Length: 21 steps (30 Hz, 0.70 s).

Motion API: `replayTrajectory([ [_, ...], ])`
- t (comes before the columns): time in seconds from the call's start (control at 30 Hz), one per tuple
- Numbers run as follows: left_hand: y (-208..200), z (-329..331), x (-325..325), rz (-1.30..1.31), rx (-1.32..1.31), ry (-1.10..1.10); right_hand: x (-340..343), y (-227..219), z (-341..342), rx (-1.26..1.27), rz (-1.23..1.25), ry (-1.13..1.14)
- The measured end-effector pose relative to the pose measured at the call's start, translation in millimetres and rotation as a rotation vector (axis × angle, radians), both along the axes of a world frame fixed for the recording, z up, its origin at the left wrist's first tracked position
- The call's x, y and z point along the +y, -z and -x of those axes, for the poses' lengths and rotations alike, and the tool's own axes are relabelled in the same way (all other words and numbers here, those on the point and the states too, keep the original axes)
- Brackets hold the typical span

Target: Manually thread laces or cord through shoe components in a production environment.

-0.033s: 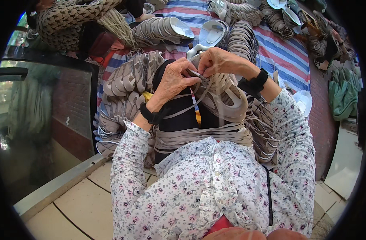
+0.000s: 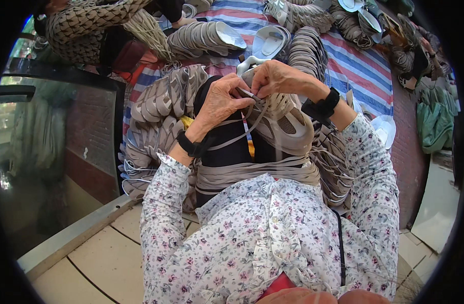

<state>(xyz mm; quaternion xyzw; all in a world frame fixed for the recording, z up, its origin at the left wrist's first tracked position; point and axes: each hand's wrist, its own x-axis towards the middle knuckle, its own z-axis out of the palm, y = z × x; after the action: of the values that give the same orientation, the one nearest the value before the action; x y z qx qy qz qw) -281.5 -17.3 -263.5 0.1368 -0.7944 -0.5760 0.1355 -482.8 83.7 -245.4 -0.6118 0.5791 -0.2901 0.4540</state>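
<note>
A beige and grey shoe upper (image 2: 286, 133) rests on my lap, its toe toward me. Both hands meet over its lacing area. My left hand (image 2: 223, 100) is closed in a pinch on a flat beige shoelace (image 2: 240, 134), which loops down from the fingers beside the upper. Close against it, my right hand (image 2: 282, 80) pinches at the same lace near the eyelets; its fingertips partly hide the spot. A white curved piece (image 2: 249, 63) sticks out at the far end of the upper. Many loose laces (image 2: 257, 175) lie across my thighs.
Stacked shoe uppers (image 2: 166, 96) crowd my left side, with more stacks (image 2: 307, 53) ahead on a striped sheet (image 2: 356, 68). A glass door (image 2: 54, 152) stands at the left. Another person's patterned sleeve (image 2: 85, 35) shows at the far left. A green bag (image 2: 436, 119) sits at the right.
</note>
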Motion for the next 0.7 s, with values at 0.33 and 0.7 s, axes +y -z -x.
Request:
replayTrajectory([
  [0.33, -24.5, -8.4, 19.7, 0.235, 0.028, -0.137, 32.2, -17.0, 136.9, 0.165, 0.387, 0.683],
  [0.7, -40.5, 2.8, 68.9, 0.664, -0.093, -0.265, 45.1, -22.9, 25.8, 0.071, 0.315, 0.308],
])
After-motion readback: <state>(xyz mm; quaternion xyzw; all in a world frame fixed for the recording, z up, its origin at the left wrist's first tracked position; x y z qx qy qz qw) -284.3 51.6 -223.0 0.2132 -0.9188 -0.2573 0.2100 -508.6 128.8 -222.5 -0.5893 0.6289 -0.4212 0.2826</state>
